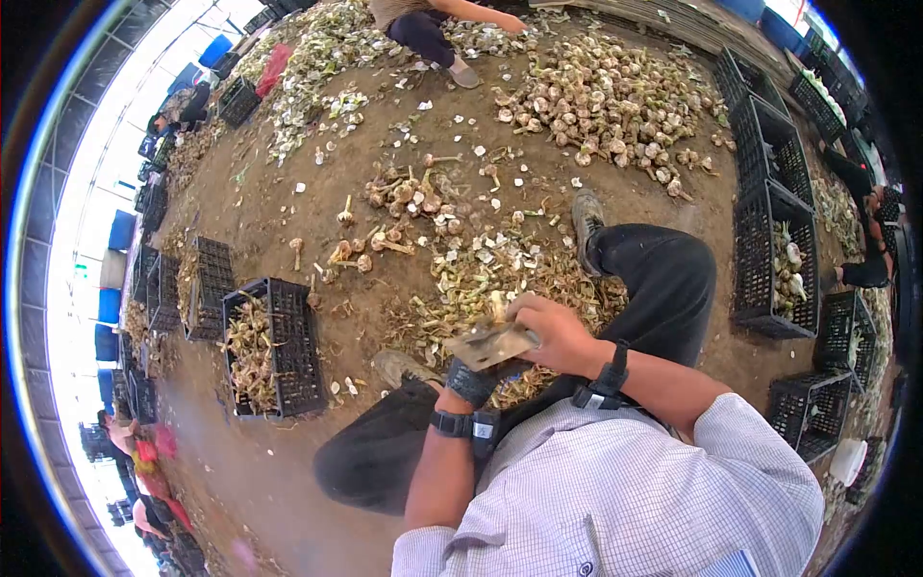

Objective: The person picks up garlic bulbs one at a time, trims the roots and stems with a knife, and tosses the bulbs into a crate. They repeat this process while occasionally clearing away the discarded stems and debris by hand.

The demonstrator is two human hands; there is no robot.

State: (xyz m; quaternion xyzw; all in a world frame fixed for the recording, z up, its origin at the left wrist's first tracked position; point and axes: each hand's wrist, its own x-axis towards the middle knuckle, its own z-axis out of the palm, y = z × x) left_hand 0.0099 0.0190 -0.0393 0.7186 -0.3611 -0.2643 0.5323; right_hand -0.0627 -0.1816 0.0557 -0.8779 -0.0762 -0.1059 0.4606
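Observation:
My left hand, in a dark glove, is low in front of my lap, its fingers mostly hidden under a flat, worn metal cutting tool with small holes. It appears closed on this tool. My right hand is bare and curled at the tool's right end. By its fingertips a pale garlic stem sticks up; the bulb is hidden. Beneath both hands lies a heap of cut stems and peelings. Just beyond are loose garlic bulbs with stems.
A large garlic pile lies at the far right. A black crate of garlic stems stands left; more black crates line the right. Another person works ahead, among scattered peelings. My shoes frame the heap.

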